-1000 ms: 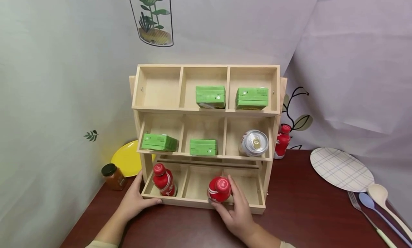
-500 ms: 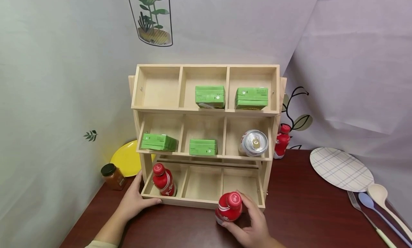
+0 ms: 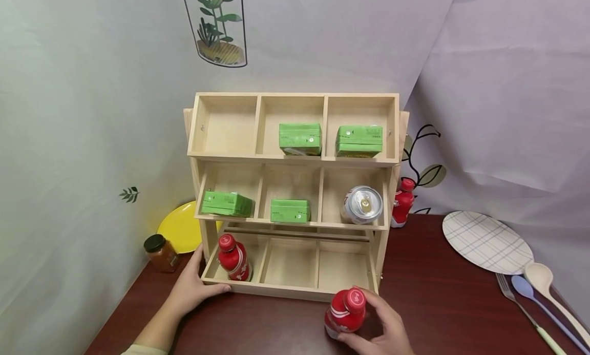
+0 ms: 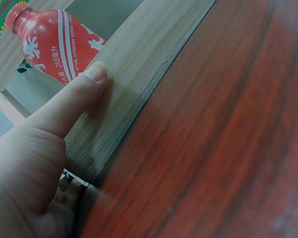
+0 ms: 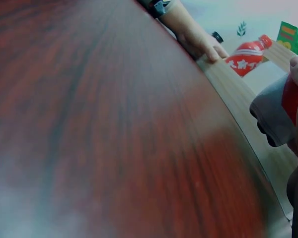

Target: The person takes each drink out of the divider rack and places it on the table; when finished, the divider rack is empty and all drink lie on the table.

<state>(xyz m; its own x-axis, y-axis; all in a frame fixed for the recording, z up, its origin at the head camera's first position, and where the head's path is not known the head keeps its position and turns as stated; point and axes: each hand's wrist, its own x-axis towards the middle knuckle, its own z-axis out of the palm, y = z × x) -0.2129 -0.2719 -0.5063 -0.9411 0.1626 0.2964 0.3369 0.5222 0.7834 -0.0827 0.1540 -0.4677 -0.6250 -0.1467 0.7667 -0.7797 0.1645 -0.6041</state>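
My right hand [image 3: 386, 328] holds a red plastic drink bottle [image 3: 343, 314] between thumb and fingers, in front of the three-tier wooden rack [image 3: 281, 290]. In the right wrist view the bottle's pale base [image 5: 275, 109] is tilted close over the rack's front board. My left hand [image 3: 192, 287] grips the rack's lower left corner, thumb [image 4: 84, 89] on the front board and fingers round the side. A second red bottle [image 3: 236, 262] stands in the bottom left compartment, beside that hand.
Green drink cartons [image 3: 300, 136] sit in the top and middle tiers, with a silver-topped can [image 3: 364, 205] at middle right. A third red bottle [image 3: 403, 203] stands behind the rack. Left are a jar [image 3: 161, 253] and yellow plate [image 3: 181, 228]; right, a checked plate [image 3: 486, 242] and utensils [image 3: 530, 288].
My right hand has lifted the red bottle out of the bottom middle compartment and carried it toward me and to the right. My left hand stays on the rack's corner.
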